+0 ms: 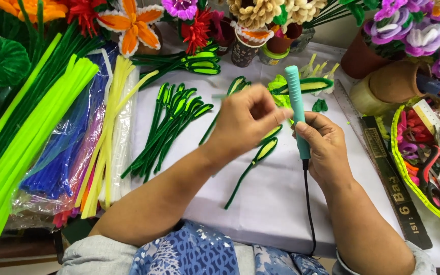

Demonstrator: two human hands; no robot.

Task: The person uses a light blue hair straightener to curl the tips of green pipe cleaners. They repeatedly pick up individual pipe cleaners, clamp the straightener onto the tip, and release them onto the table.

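Note:
My right hand [324, 145] grips a teal pen-shaped tool [296, 104] upright, with a black cord [309, 203] hanging from its base. My left hand [245, 119] is raised beside the tool, fingers pinched together near its shaft; what it pinches is too small to tell, perhaps a thin green strand. Below the hands, a green pipe-cleaner leaf with a pale centre [258, 158] lies on the white sheet [281, 203]. A heap of similar green leaves [171, 125] lies to the left.
Bundles of yellow-green, blue and pale yellow pipe cleaners [42, 147] lie at the left. Pipe-cleaner flowers [133, 25] and pots [398, 81] line the back. A black ruler [390, 178] and a green basket of pliers and scissors [434, 163] sit at the right.

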